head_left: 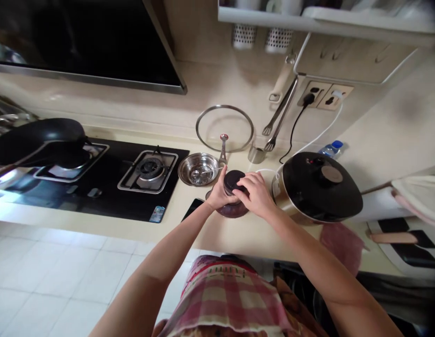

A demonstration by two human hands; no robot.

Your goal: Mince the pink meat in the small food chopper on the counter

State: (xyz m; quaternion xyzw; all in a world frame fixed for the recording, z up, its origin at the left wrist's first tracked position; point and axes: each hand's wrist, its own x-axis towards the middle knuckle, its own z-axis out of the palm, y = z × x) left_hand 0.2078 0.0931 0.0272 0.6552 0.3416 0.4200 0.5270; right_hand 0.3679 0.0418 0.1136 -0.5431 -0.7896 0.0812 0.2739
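Observation:
A dark round container [233,208] with a dark lid [233,180] stands on the cream counter [189,229] in front of me. My left hand [217,194] grips its left side. My right hand [257,193] rests on the lid from the right, fingers curled over it. Both hands hide much of the container's body.
A steel bowl [199,169] sits just left, beside a black gas hob [98,180] with a wok [38,140]. A black-lidded rice cooker [317,187] stands right. A glass lid [224,127] leans on the wall. A phone [192,207] lies near the counter's front.

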